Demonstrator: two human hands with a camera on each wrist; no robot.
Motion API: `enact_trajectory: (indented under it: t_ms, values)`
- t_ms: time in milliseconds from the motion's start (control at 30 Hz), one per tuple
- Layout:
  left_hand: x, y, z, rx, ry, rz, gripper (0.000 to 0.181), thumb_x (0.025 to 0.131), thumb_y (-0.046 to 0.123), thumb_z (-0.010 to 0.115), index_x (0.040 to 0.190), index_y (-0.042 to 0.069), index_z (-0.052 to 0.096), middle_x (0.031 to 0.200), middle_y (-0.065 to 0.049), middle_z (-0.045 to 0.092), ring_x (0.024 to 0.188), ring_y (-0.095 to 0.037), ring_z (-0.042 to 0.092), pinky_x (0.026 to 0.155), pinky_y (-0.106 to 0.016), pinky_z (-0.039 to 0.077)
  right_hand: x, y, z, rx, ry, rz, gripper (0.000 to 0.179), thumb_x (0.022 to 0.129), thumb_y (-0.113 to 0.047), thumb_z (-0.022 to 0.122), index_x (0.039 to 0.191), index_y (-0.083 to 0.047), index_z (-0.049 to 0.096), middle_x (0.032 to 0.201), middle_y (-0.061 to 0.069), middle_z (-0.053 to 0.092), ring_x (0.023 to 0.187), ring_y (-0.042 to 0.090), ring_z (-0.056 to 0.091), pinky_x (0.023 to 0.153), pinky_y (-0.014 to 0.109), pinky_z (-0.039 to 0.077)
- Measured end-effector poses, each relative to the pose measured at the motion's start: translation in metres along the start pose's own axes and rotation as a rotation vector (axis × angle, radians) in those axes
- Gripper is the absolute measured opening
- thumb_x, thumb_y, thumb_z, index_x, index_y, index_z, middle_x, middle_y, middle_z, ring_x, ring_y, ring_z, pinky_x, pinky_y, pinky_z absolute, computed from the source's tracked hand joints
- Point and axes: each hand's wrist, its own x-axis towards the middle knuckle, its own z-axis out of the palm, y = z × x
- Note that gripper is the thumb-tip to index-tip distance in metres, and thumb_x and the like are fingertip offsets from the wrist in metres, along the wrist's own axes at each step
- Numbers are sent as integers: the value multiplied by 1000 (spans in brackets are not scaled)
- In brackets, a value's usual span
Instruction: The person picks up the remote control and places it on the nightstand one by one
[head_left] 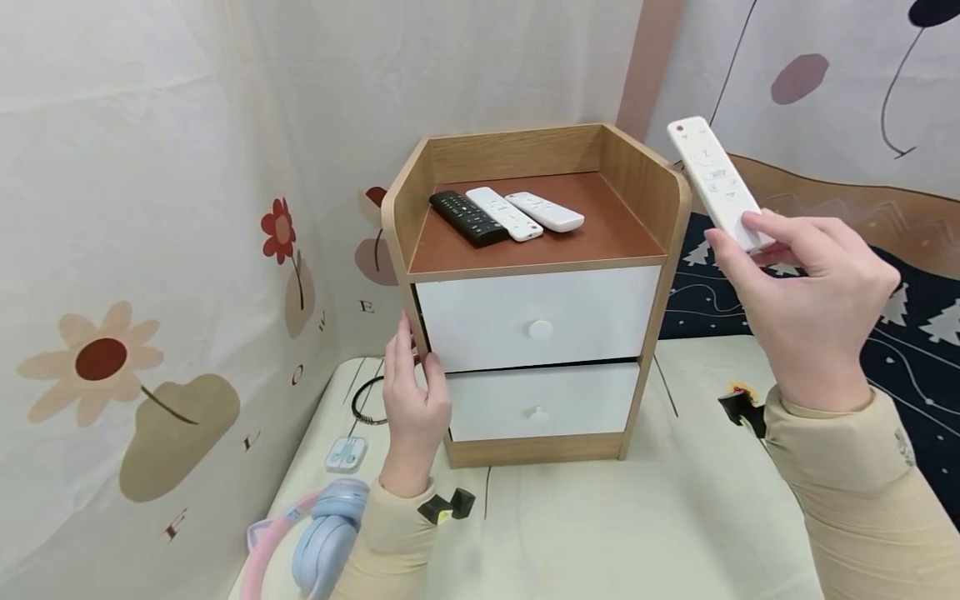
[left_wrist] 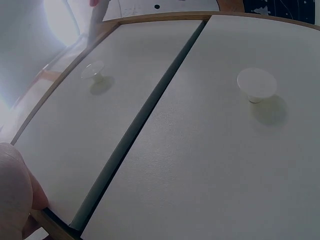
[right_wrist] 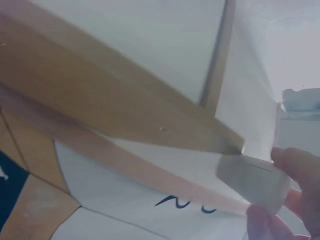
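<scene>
My right hand (head_left: 821,292) pinches the lower end of a white remote control (head_left: 716,179) between thumb and fingers, in the air to the right of a small wooden cabinet (head_left: 536,454). The same remote control (right_wrist: 252,182) shows end-on in the right wrist view. My left hand (head_left: 416,400) rests on the cabinet's left side edge, thumb toward the drawer fronts. On the brown cabinet top lie a black remote control (head_left: 468,218) and two white remote controls, one in the middle (head_left: 504,214) and one at the right (head_left: 546,212). Both white drawers, upper (head_left: 480,321) and lower (head_left: 495,408), are closed.
Blue and pink headphones (head_left: 330,533), a small clear case with earphones (head_left: 347,454) and a black coiled band (head_left: 360,400) lie left of the cabinet on the pale green surface (head_left: 675,517). Patterned curtains (head_left: 187,208) hang behind. A raised wooden rim (head_left: 517,154) borders the cabinet top.
</scene>
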Motion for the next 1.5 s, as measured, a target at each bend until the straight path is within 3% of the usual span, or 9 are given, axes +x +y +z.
enact_trajectory:
  t_ms: [233, 333, 433, 467, 667, 767, 967, 1300, 1500]
  values:
    - [0, 1, 0, 0, 0, 1, 67, 105, -2, 56, 170, 1, 38, 154, -24, 59, 132, -39, 64, 103, -52, 57, 0, -17, 15, 73, 68, -32, 29, 85, -27, 95, 109, -11, 89, 106, 24, 83, 86, -21, 63, 78, 4, 41]
    - [1, 2, 0, 0, 4, 7, 66, 105, -2, 55, 169, 0, 39, 154, -24, 59, 132, -39, 64, 103, -51, 57, -4, -23, 23, 79, 28, -88, 27, 84, -24, 96, 106, -9, 90, 103, 24, 83, 90, 10, 80, 78, 4, 37]
    - [1, 3, 0, 0, -1, 2, 66, 105, -1, 55, 169, 0, 39, 155, -24, 58, 134, -39, 63, 103, -52, 57, -9, -28, 29, 69, -33, -142, 26, 84, -21, 95, 104, -7, 89, 101, 25, 82, 94, 42, 80, 82, 3, 33]
    - [1, 3, -1, 0, -6, 0, 67, 105, -1, 56, 169, 0, 38, 155, -25, 58, 134, -39, 63, 104, -52, 57, -10, -30, 31, 68, -55, -155, 25, 84, -20, 95, 105, -6, 89, 102, 25, 82, 94, 45, 79, 84, 3, 33]
    - [1, 2, 0, -2, -1, 7, 67, 105, -2, 56, 169, 0, 38, 154, -25, 58, 134, -39, 63, 101, -53, 58, -13, -40, 37, -11, -177, -191, 26, 90, -19, 91, 110, -2, 87, 104, 26, 80, 91, 41, 76, 75, 23, 42]
    - [1, 1, 0, 1, 4, 10, 67, 104, -2, 56, 169, 0, 39, 154, -25, 58, 133, -39, 64, 100, -53, 58, -12, -45, 39, -66, -220, -197, 28, 94, -24, 88, 111, -3, 87, 101, 25, 80, 84, 38, 74, 66, 35, 38]
    - [1, 1, -1, -6, -12, 0, 67, 105, -1, 55, 170, 0, 38, 155, -25, 57, 136, -39, 63, 102, -54, 58, -10, -51, 45, -86, -266, -164, 25, 93, -24, 88, 108, -4, 88, 91, 22, 79, 74, 34, 70, 65, 26, 34]
    - [2, 2, -2, -6, -20, -3, 66, 106, -2, 55, 170, 1, 38, 155, -25, 57, 136, -39, 63, 101, -55, 59, -2, -55, 52, -166, -388, -150, 29, 97, -29, 85, 106, -1, 86, 88, 21, 80, 78, 38, 71, 64, 50, 46]
    - [1, 1, -2, -1, -24, -10, 67, 106, -1, 55, 170, 1, 37, 155, -25, 57, 136, -39, 63, 102, -55, 60, 6, -59, 57, -272, -500, -124, 36, 99, -37, 83, 115, -5, 85, 92, 19, 83, 71, 39, 71, 56, 47, 46]
